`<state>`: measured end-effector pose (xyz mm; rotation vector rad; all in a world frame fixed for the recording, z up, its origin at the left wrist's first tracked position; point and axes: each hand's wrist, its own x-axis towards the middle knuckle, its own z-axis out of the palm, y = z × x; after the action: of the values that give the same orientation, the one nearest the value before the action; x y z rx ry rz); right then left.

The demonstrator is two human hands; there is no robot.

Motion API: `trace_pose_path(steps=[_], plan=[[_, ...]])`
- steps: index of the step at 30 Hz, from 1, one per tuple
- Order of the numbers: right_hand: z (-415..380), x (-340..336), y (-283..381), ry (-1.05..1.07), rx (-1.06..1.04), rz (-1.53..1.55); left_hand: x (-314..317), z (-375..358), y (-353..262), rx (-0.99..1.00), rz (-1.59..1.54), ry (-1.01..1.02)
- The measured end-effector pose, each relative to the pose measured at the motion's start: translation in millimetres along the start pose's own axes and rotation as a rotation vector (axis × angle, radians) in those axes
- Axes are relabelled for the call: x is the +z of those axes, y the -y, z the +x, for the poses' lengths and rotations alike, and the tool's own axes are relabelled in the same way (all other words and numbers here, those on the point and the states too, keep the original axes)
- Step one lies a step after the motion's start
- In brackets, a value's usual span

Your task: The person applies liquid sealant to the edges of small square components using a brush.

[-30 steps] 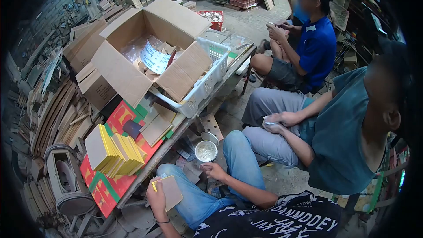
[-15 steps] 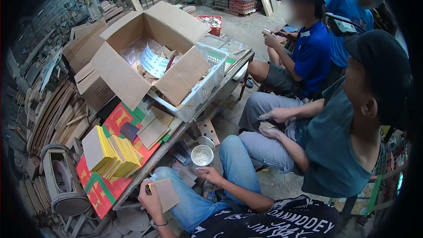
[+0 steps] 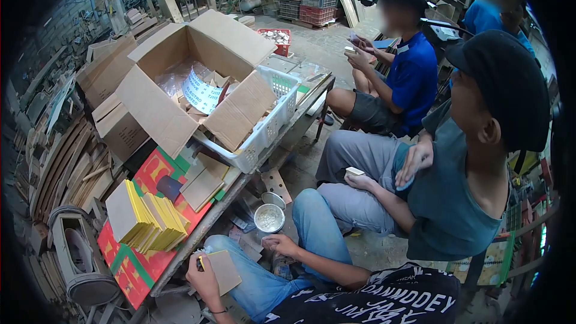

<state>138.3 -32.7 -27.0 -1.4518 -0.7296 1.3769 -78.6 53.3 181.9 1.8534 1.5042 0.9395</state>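
My left hand [image 3: 203, 274] is closed on the edge of a thin square wooden board [image 3: 224, 269] with a yellow edge, held flat by my left knee. Something whitish, perhaps a crumpled rag, shows by the fingertips. My right hand [image 3: 279, 244] is over my lap with fingers drawn together; what they hold, if anything, I cannot make out. Just beyond it is a metal can [image 3: 269, 219] with pale contents, its lid raised. A stack of yellow-edged boards [image 3: 144, 213] stands on the red and green tabletop [image 3: 128, 273] to my left.
Plain boards [image 3: 202, 187] and a dark cup-like object [image 3: 170, 187] lie behind the stack. An open cardboard box [image 3: 240, 120] sits in a white plastic basket [image 3: 246, 159]. A co-worker in a grey sleeveless top [image 3: 459, 204] sits close on my right; another in blue [image 3: 414, 78] sits farther back.
The view has shifted slightly, moving the scene leftward. My hands stay nearly in place, the left still on the board. The nearest co-worker's one hand has lifted toward their chest.
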Motion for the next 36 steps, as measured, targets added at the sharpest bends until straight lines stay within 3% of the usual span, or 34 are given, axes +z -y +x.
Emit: trace_pose_path(steps=[4, 13, 23, 25, 28, 30, 31, 32, 34, 36], plan=[[1.9, -0.8, -5.9, -0.004, 0.023, -0.007, 1.7, 2.2, 0.7, 0.062, -0.018, 0.024], [4.6, 0.6, -10.2, -0.002, 0.011, -0.003, 3.8, 4.2, 9.6, -0.028, 0.058, 0.112], [0.5, -8.4, -1.9, 0.005, 0.110, 0.011, 1.6, 2.6, 8.0, -0.041, -0.026, -0.031], [-2.5, -3.6, 5.4, 0.027, -0.069, -0.009, 2.1, 2.8, 17.6, 0.001, -0.009, -0.014], [-31.3, 40.1, 80.2, -0.018, -0.429, -0.242, 6.0, 4.4, 20.5, -0.029, -0.112, 0.061], [-37.0, 73.9, 104.6, 0.033, -0.380, -0.260, 4.3, 3.2, 15.1, -0.185, -0.255, 0.121], [-46.2, 90.0, 122.7, 0.051, -0.585, -0.247, 5.6, 2.3, 15.1, -0.186, -0.256, 0.124], [-53.0, 104.4, 132.4, 0.048, -0.584, -0.246, 8.0, 1.7, 15.8, -0.181, -0.296, 0.143], [-58.4, 124.5, 144.2, 0.114, -0.833, -0.226, 11.6, 3.1, 18.9, -0.171, -0.331, 0.161], [-58.0, 131.6, 140.6, 0.097, -0.888, -0.236, 16.7, 2.4, 28.9, -0.267, -0.572, 0.139]])
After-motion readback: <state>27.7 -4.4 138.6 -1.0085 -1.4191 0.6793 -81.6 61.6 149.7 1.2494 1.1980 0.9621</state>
